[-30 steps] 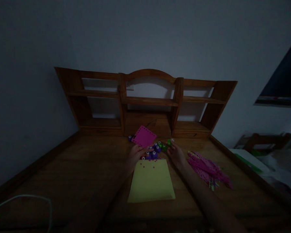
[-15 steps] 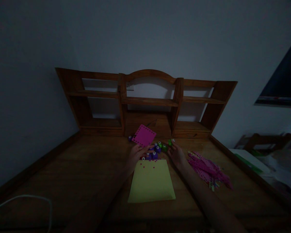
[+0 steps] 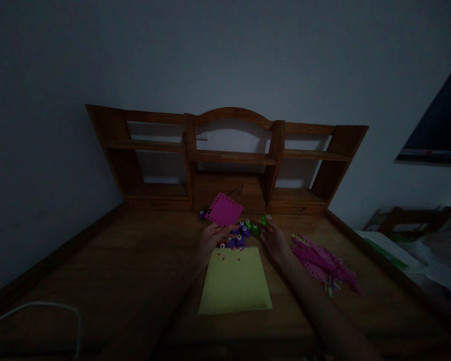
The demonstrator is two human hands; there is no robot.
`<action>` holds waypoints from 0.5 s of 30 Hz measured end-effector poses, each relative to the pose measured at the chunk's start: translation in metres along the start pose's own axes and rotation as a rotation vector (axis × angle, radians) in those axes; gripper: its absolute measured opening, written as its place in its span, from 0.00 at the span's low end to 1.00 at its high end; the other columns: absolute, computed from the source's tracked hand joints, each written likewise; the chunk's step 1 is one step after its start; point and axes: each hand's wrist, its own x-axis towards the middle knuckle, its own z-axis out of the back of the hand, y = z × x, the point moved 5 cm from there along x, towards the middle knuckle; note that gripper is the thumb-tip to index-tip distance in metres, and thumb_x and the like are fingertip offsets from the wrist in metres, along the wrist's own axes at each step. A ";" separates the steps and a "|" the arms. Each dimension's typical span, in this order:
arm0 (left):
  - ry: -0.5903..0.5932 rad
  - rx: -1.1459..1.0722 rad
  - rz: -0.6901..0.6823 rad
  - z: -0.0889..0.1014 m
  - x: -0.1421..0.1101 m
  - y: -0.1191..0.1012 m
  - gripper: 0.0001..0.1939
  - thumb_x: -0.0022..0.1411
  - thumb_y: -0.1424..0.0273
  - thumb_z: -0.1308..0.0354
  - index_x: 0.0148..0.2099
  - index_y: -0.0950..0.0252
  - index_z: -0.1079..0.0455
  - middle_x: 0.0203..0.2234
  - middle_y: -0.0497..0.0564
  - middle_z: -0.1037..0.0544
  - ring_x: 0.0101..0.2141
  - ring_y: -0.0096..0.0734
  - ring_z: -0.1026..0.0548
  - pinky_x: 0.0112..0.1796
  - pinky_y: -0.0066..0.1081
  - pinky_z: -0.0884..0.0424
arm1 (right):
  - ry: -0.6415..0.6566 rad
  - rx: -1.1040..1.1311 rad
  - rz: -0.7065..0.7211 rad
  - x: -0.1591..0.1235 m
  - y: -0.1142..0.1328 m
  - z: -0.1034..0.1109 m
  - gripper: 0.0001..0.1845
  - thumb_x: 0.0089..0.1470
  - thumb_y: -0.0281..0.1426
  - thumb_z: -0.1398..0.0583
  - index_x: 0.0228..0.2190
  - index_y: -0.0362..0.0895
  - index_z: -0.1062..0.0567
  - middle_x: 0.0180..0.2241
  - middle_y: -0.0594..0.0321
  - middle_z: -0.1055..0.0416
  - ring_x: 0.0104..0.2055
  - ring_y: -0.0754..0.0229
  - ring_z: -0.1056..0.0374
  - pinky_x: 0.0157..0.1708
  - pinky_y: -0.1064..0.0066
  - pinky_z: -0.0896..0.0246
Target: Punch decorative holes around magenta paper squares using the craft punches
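Observation:
My left hand [image 3: 211,237] pinches the lower edge of a pink square card [image 3: 224,209], held up at a tilt. Small dark holes run along the card's edges. In my right hand [image 3: 274,239], closed fingers hold a small green craft punch [image 3: 263,220] with a white eye. Between my hands sit several purple craft punches [image 3: 240,240] and more green ones [image 3: 255,229]. A red one [image 3: 221,245] is partly hidden by my left fingers. Below them lies a yellow sheet of paper [image 3: 236,283] with scattered pink dots near its top edge.
To the right lies a pile of pink strips [image 3: 321,260] with some pale ones. A wooden shelf unit [image 3: 233,159] stands along the back of the wooden desk [image 3: 116,271]. A white cable [image 3: 48,304] lies at the front left. Beyond the right edge is a chair [image 3: 417,215].
The pink card has shifted very slightly to the right. Both hands keep their hold and almost nothing else differs.

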 end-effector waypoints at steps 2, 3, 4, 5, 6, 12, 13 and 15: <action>-0.008 -0.003 -0.017 0.001 0.000 0.001 0.22 0.55 0.60 0.34 0.47 0.69 0.27 0.44 0.62 0.21 0.33 0.37 0.20 0.30 0.29 0.27 | 0.002 0.000 -0.010 -0.001 0.000 -0.001 0.06 0.48 0.35 0.33 0.28 0.48 0.25 0.31 0.68 0.24 0.27 0.64 0.34 0.32 0.71 0.36; -0.015 -0.004 -0.027 0.001 0.000 0.001 0.21 0.55 0.60 0.34 0.46 0.69 0.26 0.44 0.62 0.21 0.32 0.36 0.20 0.30 0.29 0.28 | 0.004 -0.001 -0.012 -0.001 0.000 -0.002 0.06 0.48 0.36 0.33 0.28 0.48 0.25 0.31 0.68 0.24 0.27 0.64 0.34 0.32 0.71 0.36; -0.020 -0.001 -0.036 0.001 0.000 0.001 0.21 0.55 0.60 0.35 0.46 0.69 0.26 0.44 0.62 0.21 0.32 0.35 0.21 0.30 0.29 0.28 | 0.006 -0.002 -0.010 -0.001 0.000 -0.002 0.07 0.48 0.36 0.33 0.28 0.48 0.25 0.31 0.67 0.24 0.27 0.65 0.34 0.32 0.72 0.36; -0.024 0.004 -0.044 0.002 0.000 0.000 0.20 0.55 0.59 0.35 0.45 0.68 0.25 0.44 0.61 0.21 0.31 0.34 0.21 0.30 0.29 0.28 | 0.009 -0.002 -0.006 -0.001 0.000 -0.002 0.07 0.48 0.35 0.33 0.29 0.48 0.25 0.32 0.68 0.24 0.27 0.65 0.34 0.33 0.72 0.36; -0.028 0.012 -0.051 0.002 -0.001 0.000 0.20 0.55 0.59 0.35 0.45 0.68 0.25 0.44 0.61 0.21 0.30 0.33 0.21 0.30 0.29 0.28 | 0.013 -0.002 0.000 -0.001 0.001 -0.002 0.07 0.48 0.35 0.33 0.29 0.48 0.25 0.31 0.68 0.24 0.27 0.65 0.34 0.33 0.72 0.37; -0.036 0.052 -0.044 0.000 -0.003 -0.005 0.19 0.55 0.59 0.35 0.44 0.67 0.24 0.42 0.60 0.20 0.29 0.31 0.22 0.30 0.28 0.29 | 0.003 -0.022 -0.011 -0.001 0.000 -0.001 0.08 0.46 0.36 0.32 0.28 0.48 0.25 0.31 0.68 0.24 0.26 0.65 0.35 0.31 0.71 0.37; -0.034 0.055 -0.042 0.000 -0.004 -0.006 0.19 0.55 0.59 0.35 0.45 0.66 0.24 0.43 0.59 0.20 0.28 0.31 0.22 0.30 0.28 0.29 | 0.002 -0.024 -0.012 -0.001 0.001 -0.002 0.08 0.46 0.36 0.32 0.28 0.48 0.25 0.31 0.68 0.24 0.26 0.65 0.35 0.31 0.71 0.37; -0.030 0.064 -0.041 -0.001 -0.005 -0.008 0.19 0.55 0.59 0.36 0.44 0.67 0.24 0.43 0.60 0.21 0.27 0.29 0.23 0.27 0.26 0.30 | 0.007 -0.028 -0.007 -0.002 0.001 -0.004 0.08 0.46 0.35 0.32 0.28 0.48 0.25 0.30 0.68 0.24 0.26 0.65 0.35 0.31 0.71 0.37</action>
